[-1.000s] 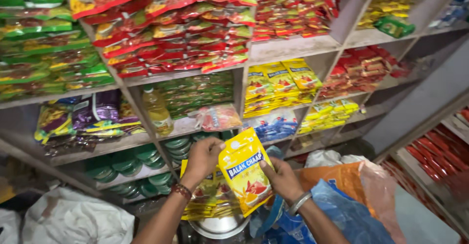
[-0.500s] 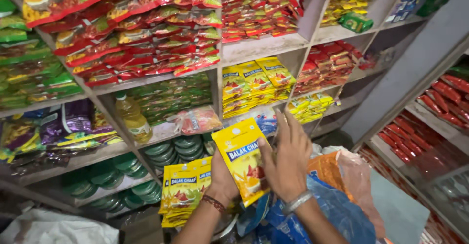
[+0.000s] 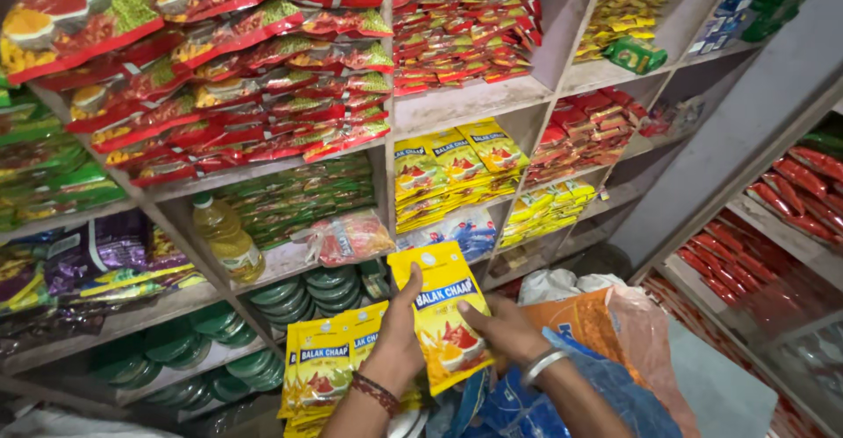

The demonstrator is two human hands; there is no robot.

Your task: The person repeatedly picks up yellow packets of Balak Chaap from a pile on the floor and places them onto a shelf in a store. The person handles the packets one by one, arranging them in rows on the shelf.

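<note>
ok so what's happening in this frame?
A person stands at shop shelves stocked with packets. Both hands hold one yellow packet: the left hand grips its left edge with the thumb up along the side, and the right hand holds its right edge. A joined strip of matching yellow packets hangs below the left wrist. Under the hands sit a blue plastic bag and an orange one. A bottle of oil stands on the shelf.

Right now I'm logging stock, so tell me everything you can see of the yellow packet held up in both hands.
The flat yellow glossy plastic packet is rectangular, with a blue band of lettering and a red and orange picture below it. It looks sealed and is held upright, slightly tilted, before the shelves. The left hand grips its left edge, thumb on the front; the right hand holds its right edge.
</note>
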